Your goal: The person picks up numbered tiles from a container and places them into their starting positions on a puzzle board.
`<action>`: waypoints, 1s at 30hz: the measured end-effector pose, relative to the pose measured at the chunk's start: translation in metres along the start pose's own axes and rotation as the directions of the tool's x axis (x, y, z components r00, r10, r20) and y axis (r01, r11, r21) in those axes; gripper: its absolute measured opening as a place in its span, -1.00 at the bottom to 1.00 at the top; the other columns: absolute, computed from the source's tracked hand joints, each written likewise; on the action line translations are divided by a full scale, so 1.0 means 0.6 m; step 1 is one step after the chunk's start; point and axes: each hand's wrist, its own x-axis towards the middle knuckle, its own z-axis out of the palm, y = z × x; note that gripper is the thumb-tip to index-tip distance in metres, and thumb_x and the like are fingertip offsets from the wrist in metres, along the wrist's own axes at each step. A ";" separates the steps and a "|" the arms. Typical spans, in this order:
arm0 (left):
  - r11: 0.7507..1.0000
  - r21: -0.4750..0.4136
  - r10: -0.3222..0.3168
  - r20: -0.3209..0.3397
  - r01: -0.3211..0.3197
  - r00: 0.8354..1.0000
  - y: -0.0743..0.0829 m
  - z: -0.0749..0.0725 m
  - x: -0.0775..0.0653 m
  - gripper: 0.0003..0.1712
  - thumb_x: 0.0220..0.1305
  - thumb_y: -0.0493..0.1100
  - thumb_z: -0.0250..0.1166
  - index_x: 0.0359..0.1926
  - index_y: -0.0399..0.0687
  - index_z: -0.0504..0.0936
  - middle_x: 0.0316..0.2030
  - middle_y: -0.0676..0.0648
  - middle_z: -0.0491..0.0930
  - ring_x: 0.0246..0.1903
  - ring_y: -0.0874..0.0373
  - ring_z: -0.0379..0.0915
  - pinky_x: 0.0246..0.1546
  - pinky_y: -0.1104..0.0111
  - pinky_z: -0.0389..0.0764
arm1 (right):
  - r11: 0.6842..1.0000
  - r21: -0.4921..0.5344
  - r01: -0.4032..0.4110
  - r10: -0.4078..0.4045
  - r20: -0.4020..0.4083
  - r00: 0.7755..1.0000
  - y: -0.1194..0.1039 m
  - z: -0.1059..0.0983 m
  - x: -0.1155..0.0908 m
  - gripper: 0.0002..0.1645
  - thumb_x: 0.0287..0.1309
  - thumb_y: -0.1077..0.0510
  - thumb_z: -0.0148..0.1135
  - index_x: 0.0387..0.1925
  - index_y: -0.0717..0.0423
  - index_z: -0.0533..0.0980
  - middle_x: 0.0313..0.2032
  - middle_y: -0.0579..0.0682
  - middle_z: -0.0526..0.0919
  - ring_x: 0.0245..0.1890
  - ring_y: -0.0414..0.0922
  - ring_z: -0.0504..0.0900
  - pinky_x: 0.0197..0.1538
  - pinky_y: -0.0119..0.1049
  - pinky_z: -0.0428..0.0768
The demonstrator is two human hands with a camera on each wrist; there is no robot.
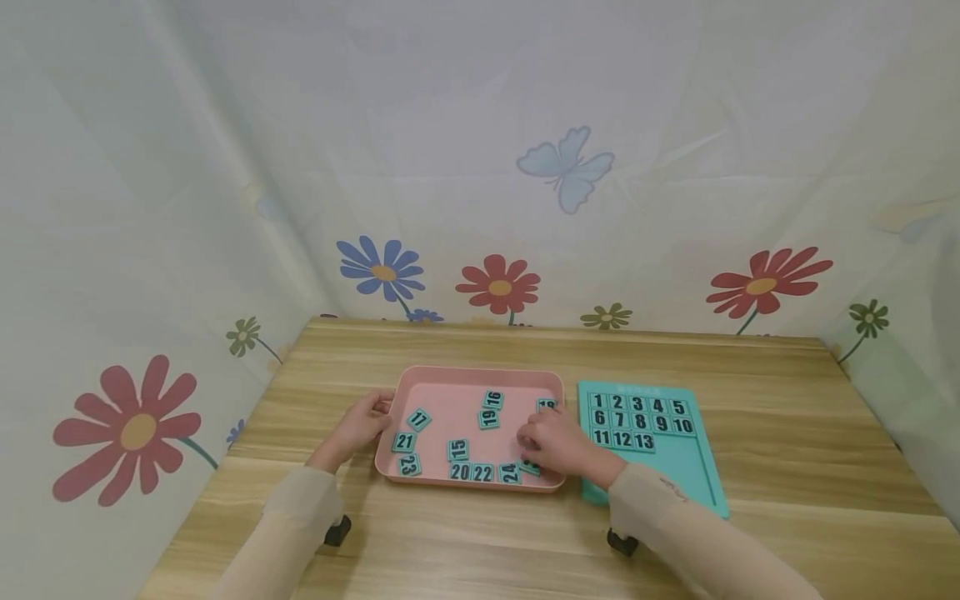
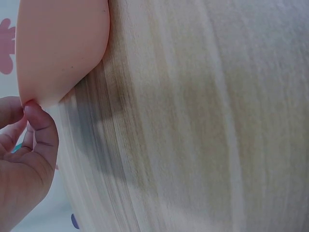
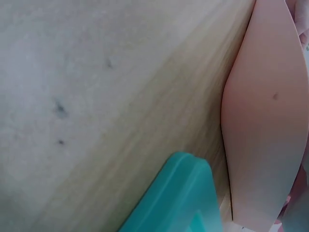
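A pink tray (image 1: 435, 402) holds several loose teal number tiles, among them 17 (image 1: 419, 418), 15 (image 1: 458, 450) and 19 (image 1: 489, 418). At its left side my left hand (image 1: 366, 423) pinches the rim between thumb and fingers, as the left wrist view shows. My right hand (image 1: 558, 443) reaches over the tray's right wall, its fingers bent down inside, between the tile 18 (image 1: 547, 404) and a partly covered tile (image 1: 530, 468). Its fingertips are largely hidden, and I cannot tell whether they grip a tile. Right of the tray lies a teal board (image 1: 675, 471) with tiles 1 to 13 in rows.
Everything stands on a wood-grain table (image 1: 480, 533). Behind and to the left hangs a pale curtain (image 1: 450, 125) printed with flowers and a butterfly. The right forearm (image 1: 697, 517) crosses over the board's lower left part.
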 end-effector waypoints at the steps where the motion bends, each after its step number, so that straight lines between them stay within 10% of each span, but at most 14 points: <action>1: 1.000 0.001 -0.001 0.002 0.001 1.000 0.000 0.000 0.000 -0.49 0.14 -0.37 -0.02 0.17 -0.22 0.26 -0.13 -0.26 0.35 -0.21 0.03 0.41 -0.38 0.37 0.50 | 1.000 -0.004 0.003 -0.003 -0.016 1.000 0.001 0.000 0.001 -0.84 0.00 0.00 0.19 -0.38 -0.07 0.61 -0.56 -0.23 0.48 -0.44 -0.23 0.30 -0.24 -0.30 0.24; 10: 1.000 0.004 -0.025 0.003 0.025 1.000 0.001 0.000 0.000 -0.49 0.16 -0.37 -0.02 0.18 -0.19 0.26 -0.12 -0.25 0.34 -0.20 0.03 0.40 -0.36 0.36 0.51 | 1.000 0.011 0.005 -0.005 0.043 0.999 0.011 -0.012 -0.001 -0.81 0.10 0.12 0.09 -0.27 -0.04 0.60 -0.39 -0.15 0.57 -0.29 -0.17 0.39 0.08 -0.02 0.28; 30: 1.000 -0.004 -0.013 0.004 0.013 1.000 0.002 0.000 0.000 -0.49 0.14 -0.38 -0.04 0.17 -0.22 0.25 -0.13 -0.26 0.33 -0.23 0.05 0.40 -0.37 0.37 0.51 | 0.988 -0.056 0.147 -0.135 0.174 0.975 0.001 -0.011 -0.023 -0.58 -0.16 0.08 0.24 -0.12 -0.21 0.54 -0.26 -0.22 0.53 -0.18 -0.21 0.36 0.04 -0.09 0.31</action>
